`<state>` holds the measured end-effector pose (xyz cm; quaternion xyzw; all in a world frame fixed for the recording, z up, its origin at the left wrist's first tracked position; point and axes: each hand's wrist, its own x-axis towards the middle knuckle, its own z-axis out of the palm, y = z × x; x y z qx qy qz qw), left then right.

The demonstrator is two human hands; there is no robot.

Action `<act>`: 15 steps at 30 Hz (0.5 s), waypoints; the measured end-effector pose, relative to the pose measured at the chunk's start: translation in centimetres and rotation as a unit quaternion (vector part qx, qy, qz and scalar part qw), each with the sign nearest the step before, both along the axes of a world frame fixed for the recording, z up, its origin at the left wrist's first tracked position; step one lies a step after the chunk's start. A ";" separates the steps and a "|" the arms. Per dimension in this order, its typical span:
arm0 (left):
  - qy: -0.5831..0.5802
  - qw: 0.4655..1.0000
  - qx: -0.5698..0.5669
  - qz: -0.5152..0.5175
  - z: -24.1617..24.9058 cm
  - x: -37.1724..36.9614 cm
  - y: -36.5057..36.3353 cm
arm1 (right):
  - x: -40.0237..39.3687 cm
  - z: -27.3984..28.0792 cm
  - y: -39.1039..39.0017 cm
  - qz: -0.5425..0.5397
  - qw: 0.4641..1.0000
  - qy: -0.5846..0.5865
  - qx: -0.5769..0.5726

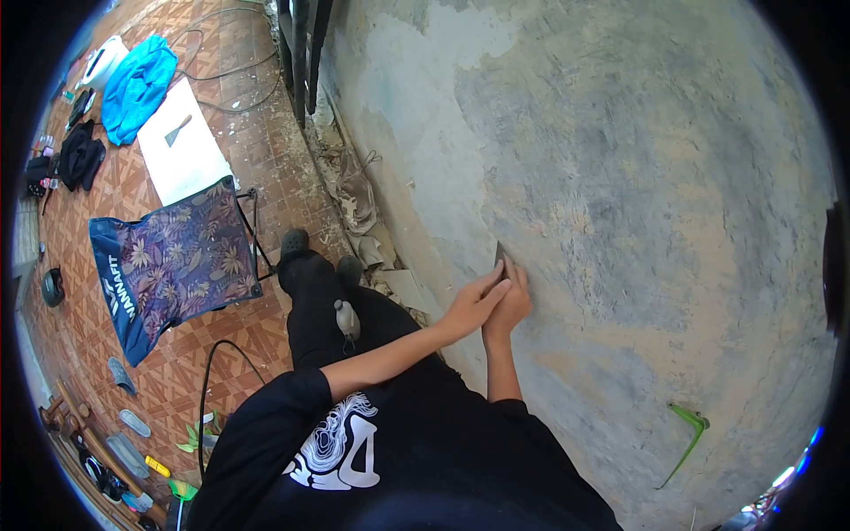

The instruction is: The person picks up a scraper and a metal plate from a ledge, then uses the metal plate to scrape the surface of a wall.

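A scraper (500, 254) with a thin dark blade points up against the plastered wall (620, 221). Its handle is hidden inside my two hands, which meet in front of the wall. My right hand (512, 307) is closed around the handle. From the left, my left hand (471, 308) presses its fingers onto the same tool, overlapping the right one. Around the blade the wall surface is a patchy mix of grey and beige, with a lighter layer towards the upper left.
A floral folding chair (190, 257) stands left of my legs. Behind it a putty knife (177, 131) lies on a white board (190, 168), beside a blue cloth (137, 88). Debris (354, 195) lines the wall's foot. A green bracket (686, 434) juts from the wall. A dark cable (208, 380) curves across the tiles.
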<state>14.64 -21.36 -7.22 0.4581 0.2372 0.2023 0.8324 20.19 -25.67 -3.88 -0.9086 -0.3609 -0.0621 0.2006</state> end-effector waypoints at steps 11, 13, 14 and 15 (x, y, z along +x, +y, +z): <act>-0.018 0.999 0.021 0.035 -0.1 0.1 0.7 | 0.0 -1.2 1.1 -0.020 0.999 0.017 -0.018; -0.030 0.999 -0.022 0.030 -0.6 0.2 1.9 | 0.4 -2.2 2.6 0.010 0.999 -0.037 0.026; -0.041 0.997 -0.061 0.026 -0.8 0.2 2.5 | 0.2 -2.2 2.8 0.011 0.999 -0.038 0.026; -0.041 0.997 -0.060 0.027 -0.8 0.1 2.4 | 0.0 -2.1 3.1 0.005 1.000 -0.026 0.011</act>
